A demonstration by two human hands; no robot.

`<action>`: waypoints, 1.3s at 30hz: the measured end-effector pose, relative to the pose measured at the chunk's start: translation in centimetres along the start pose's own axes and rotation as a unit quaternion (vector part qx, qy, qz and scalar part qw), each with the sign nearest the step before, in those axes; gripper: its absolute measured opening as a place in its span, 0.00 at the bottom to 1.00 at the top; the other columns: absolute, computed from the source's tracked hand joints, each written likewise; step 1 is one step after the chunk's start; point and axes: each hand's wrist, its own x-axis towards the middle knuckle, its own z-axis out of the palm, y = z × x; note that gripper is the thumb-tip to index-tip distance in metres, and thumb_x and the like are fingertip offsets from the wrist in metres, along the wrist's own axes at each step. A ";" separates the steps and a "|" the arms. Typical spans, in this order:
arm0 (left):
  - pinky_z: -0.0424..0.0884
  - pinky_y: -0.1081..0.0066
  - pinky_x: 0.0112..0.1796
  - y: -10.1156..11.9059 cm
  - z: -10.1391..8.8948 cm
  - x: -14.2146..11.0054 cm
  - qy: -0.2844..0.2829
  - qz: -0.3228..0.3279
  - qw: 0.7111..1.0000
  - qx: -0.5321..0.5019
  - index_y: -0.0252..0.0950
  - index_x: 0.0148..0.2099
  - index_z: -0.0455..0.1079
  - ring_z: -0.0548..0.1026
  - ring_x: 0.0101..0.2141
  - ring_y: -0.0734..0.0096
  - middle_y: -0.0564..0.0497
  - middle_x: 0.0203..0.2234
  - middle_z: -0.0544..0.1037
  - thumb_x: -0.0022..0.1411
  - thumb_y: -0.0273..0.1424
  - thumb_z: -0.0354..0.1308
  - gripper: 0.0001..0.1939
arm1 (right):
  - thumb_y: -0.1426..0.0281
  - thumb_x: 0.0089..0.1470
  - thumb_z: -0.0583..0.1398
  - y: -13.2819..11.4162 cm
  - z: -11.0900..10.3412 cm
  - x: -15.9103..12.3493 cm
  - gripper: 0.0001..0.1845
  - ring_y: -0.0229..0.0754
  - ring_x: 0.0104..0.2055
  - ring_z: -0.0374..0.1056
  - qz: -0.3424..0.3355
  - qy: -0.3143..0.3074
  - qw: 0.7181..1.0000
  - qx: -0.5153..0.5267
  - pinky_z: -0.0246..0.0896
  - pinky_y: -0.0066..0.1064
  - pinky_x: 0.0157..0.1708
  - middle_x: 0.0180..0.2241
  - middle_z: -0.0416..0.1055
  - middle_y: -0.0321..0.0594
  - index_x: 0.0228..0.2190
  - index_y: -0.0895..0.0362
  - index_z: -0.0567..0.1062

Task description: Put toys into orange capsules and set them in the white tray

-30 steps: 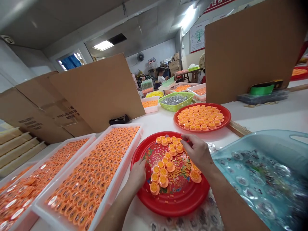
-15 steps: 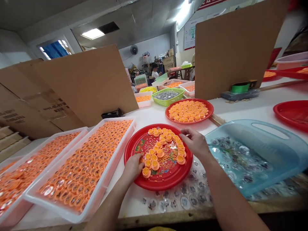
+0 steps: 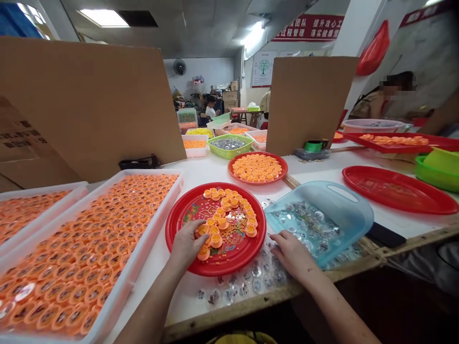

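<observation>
A red round tray [image 3: 186, 210] in front of me carries several small orange caps [image 3: 229, 205]. My left hand [image 3: 184, 244] rests on the tray's near left rim, its fingers curled round an orange cap [image 3: 203, 230]. My right hand [image 3: 292, 253] lies on the white table just right of the tray, fingers spread over clear round stickers [image 3: 251, 277] scattered along the table's front edge. A tilted pale blue basin [image 3: 353, 210] with more clear discs lies right beside that hand.
White trays [image 3: 143, 239] full of orange caps fill the left. A second red tray of caps [image 3: 236, 165] and a green basket [image 3: 229, 153] stand behind, an empty red tray [image 3: 398, 191] right. Cardboard screens [image 3: 93, 105] wall the table. A person [image 3: 394, 95] works at far right.
My right hand left the caps on the red tray and came down onto the stickers at the table's front edge. The view swung right and pulled back.
</observation>
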 end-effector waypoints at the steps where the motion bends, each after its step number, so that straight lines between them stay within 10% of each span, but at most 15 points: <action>1: 0.67 0.66 0.39 0.1 0.0 0.1 -0.005 -0.007 1.000 -0.025 0.37 0.44 0.70 0.72 0.36 0.65 0.48 0.37 0.75 0.51 0.33 0.58 0.17 | 0.79 0.49 0.57 0.1 0.1 0.0 0.13 0.46 0.38 0.66 0.006 -0.007 1.000 -0.011 0.60 0.34 0.38 0.35 0.68 0.44 0.38 0.57 0.74; 8: 0.67 0.72 0.32 -0.6 0.4 0.3 -0.019 -0.030 0.987 -0.154 0.35 0.41 0.70 0.70 0.29 0.71 0.52 0.28 0.72 0.48 0.33 0.60 0.16 | 0.80 0.50 0.54 0.8 0.4 0.4 0.11 0.43 0.35 0.68 0.024 -0.063 0.995 -0.077 0.59 0.30 0.35 0.32 0.67 0.44 0.33 0.59 0.74; 15: 0.64 0.75 0.28 -0.1 -0.6 0.1 -0.076 -0.125 0.912 -0.382 0.33 0.41 0.67 0.66 0.26 0.75 0.56 0.23 0.67 0.47 0.36 0.63 0.19 | 0.80 0.52 0.49 0.8 -0.2 0.8 0.18 0.50 0.38 0.68 0.012 -0.064 0.990 -0.126 0.60 0.39 0.38 0.35 0.71 0.49 0.41 0.61 0.73; 23: 0.64 0.75 0.28 -0.2 -0.5 0.2 0.004 -0.106 0.965 -0.241 0.37 0.42 0.68 0.68 0.26 0.74 0.55 0.24 0.69 0.51 0.33 0.60 0.14 | 0.60 0.55 0.51 2.0 -2.6 1.5 0.17 0.49 0.39 0.71 0.066 0.052 0.989 0.122 0.69 0.39 0.36 0.40 0.72 0.46 0.41 0.56 0.72; 28: 0.66 0.73 0.29 -0.9 -0.6 1.5 -0.006 -0.162 0.962 -0.221 0.35 0.38 0.68 0.70 0.28 0.71 0.53 0.26 0.72 0.48 0.31 0.61 0.13 | 0.55 0.54 0.52 3.6 -3.3 2.5 0.22 0.47 0.32 0.73 0.158 -0.034 0.945 0.284 0.70 0.32 0.25 0.38 0.73 0.47 0.43 0.57 0.71; 34: 0.68 0.73 0.30 -1.3 -0.5 2.7 -0.019 -0.201 0.928 -0.312 0.34 0.38 0.67 0.72 0.30 0.69 0.52 0.28 0.73 0.46 0.34 0.64 0.17 | 0.62 0.53 0.52 3.7 -2.4 3.4 0.16 0.49 0.40 0.70 0.031 -0.185 0.957 0.222 0.67 0.36 0.39 0.38 0.73 0.45 0.37 0.52 0.77; 39: 0.68 0.72 0.33 -0.8 0.1 3.4 -0.048 -0.228 0.897 -0.376 0.34 0.41 0.66 0.71 0.31 0.71 0.51 0.29 0.73 0.48 0.35 0.64 0.18 | 0.65 0.55 0.51 2.4 -1.6 3.2 0.16 0.46 0.40 0.69 0.001 -0.197 0.969 0.148 0.66 0.34 0.40 0.40 0.69 0.46 0.39 0.53 0.75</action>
